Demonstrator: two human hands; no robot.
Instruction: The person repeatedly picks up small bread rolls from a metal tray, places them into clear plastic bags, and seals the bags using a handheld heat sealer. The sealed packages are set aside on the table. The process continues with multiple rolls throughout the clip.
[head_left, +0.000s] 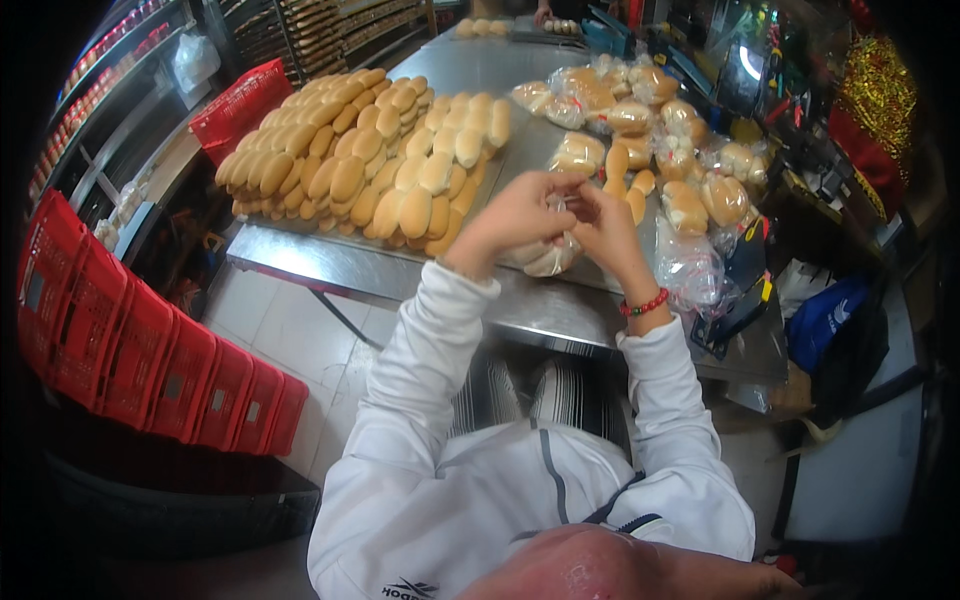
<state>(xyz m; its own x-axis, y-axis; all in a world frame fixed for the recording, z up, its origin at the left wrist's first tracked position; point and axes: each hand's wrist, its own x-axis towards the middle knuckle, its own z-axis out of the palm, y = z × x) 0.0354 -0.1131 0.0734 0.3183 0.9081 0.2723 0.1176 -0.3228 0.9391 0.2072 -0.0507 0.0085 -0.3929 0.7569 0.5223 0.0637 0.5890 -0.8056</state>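
Observation:
Above the near part of a stainless steel table, my left hand and my right hand meet at the gathered neck of a clear plastic bag of bread rolls. Fingers of both hands pinch the plastic; their tips partly hide the neck. Left of my hands, long bread rolls are heaped in joined rows. Several loose rolls lie just beyond my right hand. Bagged rolls crowd the table's right side. Flat clear plastic bags rest to the right of my right wrist.
Stacked red plastic crates stand at the left on the tiled floor. Another red crate is behind the bread heap. A dark holder with yellow parts sits at the table's right edge. At the far end, another person's hand shows near a tray.

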